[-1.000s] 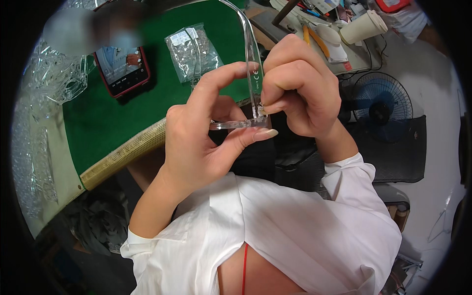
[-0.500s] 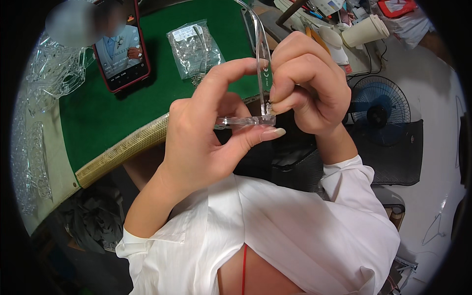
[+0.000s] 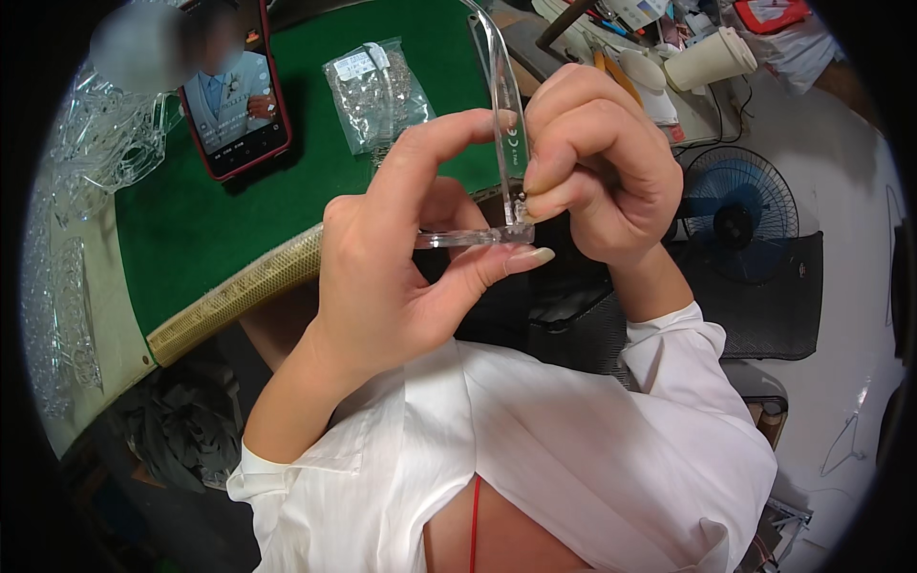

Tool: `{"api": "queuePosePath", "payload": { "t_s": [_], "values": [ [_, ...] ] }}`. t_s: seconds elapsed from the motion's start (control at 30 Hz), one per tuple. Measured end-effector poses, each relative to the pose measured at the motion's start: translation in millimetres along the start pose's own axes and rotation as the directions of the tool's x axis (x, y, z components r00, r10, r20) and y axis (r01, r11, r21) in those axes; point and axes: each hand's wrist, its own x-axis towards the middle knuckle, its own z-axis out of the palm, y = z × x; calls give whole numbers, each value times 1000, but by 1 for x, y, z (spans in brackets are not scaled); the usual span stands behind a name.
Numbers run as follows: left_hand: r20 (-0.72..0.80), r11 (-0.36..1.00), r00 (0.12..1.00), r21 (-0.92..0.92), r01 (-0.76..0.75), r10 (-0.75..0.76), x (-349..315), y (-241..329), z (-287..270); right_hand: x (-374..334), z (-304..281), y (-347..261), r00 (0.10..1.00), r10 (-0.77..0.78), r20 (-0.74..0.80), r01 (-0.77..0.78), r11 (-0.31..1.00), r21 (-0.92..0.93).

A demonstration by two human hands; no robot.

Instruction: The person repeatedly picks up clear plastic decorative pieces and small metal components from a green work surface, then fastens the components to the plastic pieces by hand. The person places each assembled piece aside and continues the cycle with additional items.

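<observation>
Between left hand [image 3: 377,258] and right hand [image 3: 611,172]: clear eyeglass frame [image 3: 510,162], temple pointing away from the body. Left hand part-closed, holding the frame, thumb under the hinge corner, forefinger reaching the temple. Right hand curled, thumb and forefinger drawn together at the hinge; too small to tell whether they grip anything. Beyond left hand, on green-covered desk [image 3: 172,229]: plastic bag [image 3: 368,100]; farther left, phone [image 3: 234,119]. Right of right hand: fan [image 3: 755,196].

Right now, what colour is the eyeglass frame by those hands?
Colourless: the eyeglass frame is clear and see-through, showing best in the head view.
</observation>
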Motion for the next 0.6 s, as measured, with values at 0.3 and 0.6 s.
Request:
{"api": "queuePosePath", "payload": {
  "t_s": [0.3, 0.6],
  "values": [
    [-4, 981, 997, -178, 80, -82, 2, 0, 2, 2, -1, 4, 998, -49, 25, 49, 999, 15],
    [-17, 1000, 1000, -3, -11, 11, 1, -4, -1, -3, 6, 2, 997, 68, -24, -65, 991, 119]
  ]
}}
